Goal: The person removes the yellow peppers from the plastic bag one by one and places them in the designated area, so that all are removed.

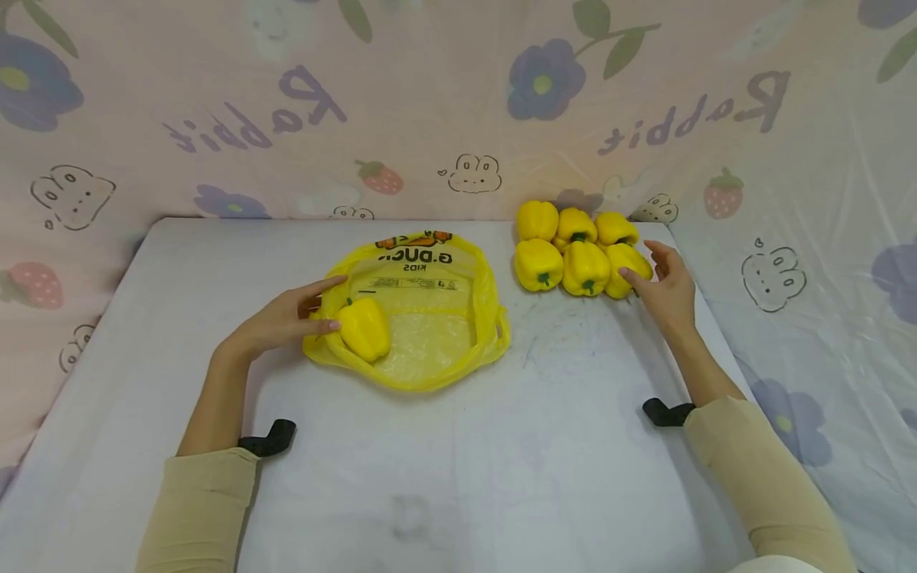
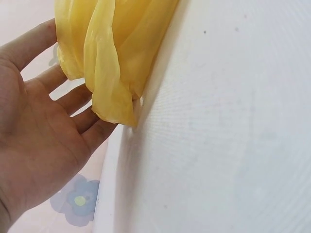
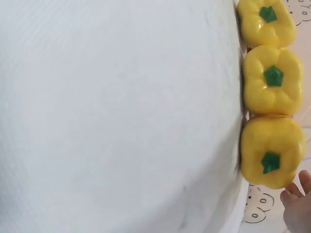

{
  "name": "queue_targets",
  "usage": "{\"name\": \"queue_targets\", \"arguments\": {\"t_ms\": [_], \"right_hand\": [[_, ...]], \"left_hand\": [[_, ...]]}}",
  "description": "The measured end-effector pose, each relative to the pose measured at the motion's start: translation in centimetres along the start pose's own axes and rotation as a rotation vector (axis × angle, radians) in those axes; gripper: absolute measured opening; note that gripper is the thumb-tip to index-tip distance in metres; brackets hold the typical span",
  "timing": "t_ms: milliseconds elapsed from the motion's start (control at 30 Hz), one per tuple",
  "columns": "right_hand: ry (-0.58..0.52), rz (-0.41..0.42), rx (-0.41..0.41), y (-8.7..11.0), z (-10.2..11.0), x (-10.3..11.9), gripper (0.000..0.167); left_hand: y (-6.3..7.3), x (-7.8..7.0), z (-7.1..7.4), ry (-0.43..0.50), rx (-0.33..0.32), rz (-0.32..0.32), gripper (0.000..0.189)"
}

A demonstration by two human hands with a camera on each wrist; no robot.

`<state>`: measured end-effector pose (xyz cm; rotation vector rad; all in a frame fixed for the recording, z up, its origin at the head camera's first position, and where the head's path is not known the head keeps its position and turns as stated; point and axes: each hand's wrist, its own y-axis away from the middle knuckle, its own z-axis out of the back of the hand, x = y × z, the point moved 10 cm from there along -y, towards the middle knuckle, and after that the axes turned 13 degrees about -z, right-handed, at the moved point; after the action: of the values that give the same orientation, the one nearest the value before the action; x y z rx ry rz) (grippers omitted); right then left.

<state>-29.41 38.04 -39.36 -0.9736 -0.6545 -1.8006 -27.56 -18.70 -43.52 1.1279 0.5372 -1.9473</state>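
Observation:
My left hand (image 1: 286, 314) is at the left rim of a thin yellow plastic bag (image 1: 483, 318), which lies with its mouth open. Its thumb overlaps the rim beside a yellow toy bell pepper (image 1: 365, 330) inside the bag. In the left wrist view the fingers (image 2: 75, 99) reach out behind the bag's hanging folds (image 2: 104, 82); their tips are hidden. On the right, my right hand (image 1: 669, 290) is at the front right bell pepper (image 1: 630, 259), thumb overlapping it, index finger spread beyond its right side. In the right wrist view, fingertips (image 3: 291, 189) meet that pepper's (image 3: 272, 141) edge.
Several more yellow bell peppers (image 1: 539, 265) stand in two rows near the back right edge of the white table (image 1: 458, 477). A printed cloth (image 1: 430, 95) hangs behind. Black wrist mounts (image 1: 275, 438) jut inward from both arms.

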Motion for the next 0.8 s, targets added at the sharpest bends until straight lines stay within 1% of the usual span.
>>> {"name": "queue_targets", "arguments": {"t_ms": [100, 200, 400, 500, 667, 800], "right_hand": [[-0.028, 0.044, -0.009, 0.3, 0.1, 1.1, 0.065], [-0.06, 0.08, 0.012, 0.9, -0.4, 2.3, 0.064], [-0.104, 0.169, 0.108, 2.9, -2.4, 5.5, 0.063], [-0.121, 0.204, 0.148, 3.7, -3.3, 6.9, 0.061], [-0.168, 0.248, 0.237, 4.9, -5.0, 8.9, 0.061], [-0.195, 0.273, 0.303, 5.9, -6.5, 10.3, 0.061]], "left_hand": [[0.0, -0.1, -0.1, 0.008, 0.005, -0.004, 0.079], [0.0, -0.2, 0.0, 0.014, 0.008, -0.01, 0.078], [0.2, -0.7, 0.2, 0.033, 0.006, -0.032, 0.078], [0.3, -1.0, 0.2, 0.025, 0.009, -0.04, 0.078], [0.5, -1.2, 0.2, 0.013, 0.003, -0.053, 0.079], [0.6, -1.3, -0.1, 0.024, 0.002, -0.059, 0.08]]}}
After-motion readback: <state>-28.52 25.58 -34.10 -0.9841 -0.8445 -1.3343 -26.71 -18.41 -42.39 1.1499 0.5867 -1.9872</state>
